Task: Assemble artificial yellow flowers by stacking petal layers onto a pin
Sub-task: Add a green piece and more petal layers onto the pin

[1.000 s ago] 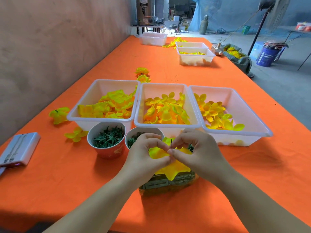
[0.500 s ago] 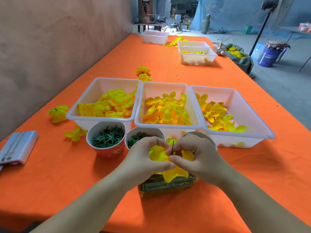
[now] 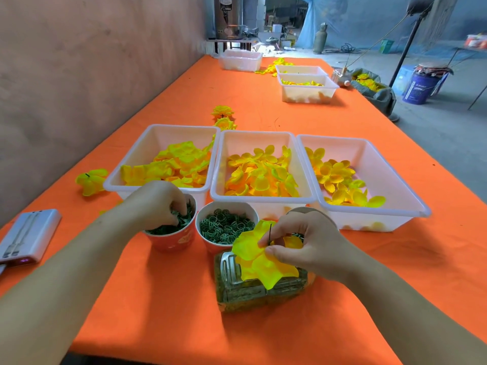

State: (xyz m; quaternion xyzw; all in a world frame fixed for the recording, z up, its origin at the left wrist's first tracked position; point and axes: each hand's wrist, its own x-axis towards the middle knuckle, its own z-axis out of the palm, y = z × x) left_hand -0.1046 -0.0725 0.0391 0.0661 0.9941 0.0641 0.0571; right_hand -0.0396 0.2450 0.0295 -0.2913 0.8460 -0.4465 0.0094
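Note:
My right hand (image 3: 307,245) pinches a thin dark pin (image 3: 270,233) with a yellow petal layer (image 3: 259,259) threaded on it, held above a clear block (image 3: 253,291). My left hand (image 3: 158,204) reaches into a red cup of green leafy parts (image 3: 171,230), its fingertips buried among them; whether they grip one is hidden. A second cup (image 3: 226,227) beside it holds green ring pieces. Three white trays hold yellow petals: left tray (image 3: 158,133), middle tray (image 3: 257,137), right tray (image 3: 369,148).
An orange cloth (image 3: 171,312) covers the long table along a wall on the left. A white power bank (image 3: 26,238) lies at the left edge. Finished yellow flowers (image 3: 91,180) lie left of and behind the trays. More white tubs (image 3: 307,88) stand farther back.
My left hand has let go of the petal layer and moved left into the cup of green leafy parts. My right hand alone now holds the pin with the petal.

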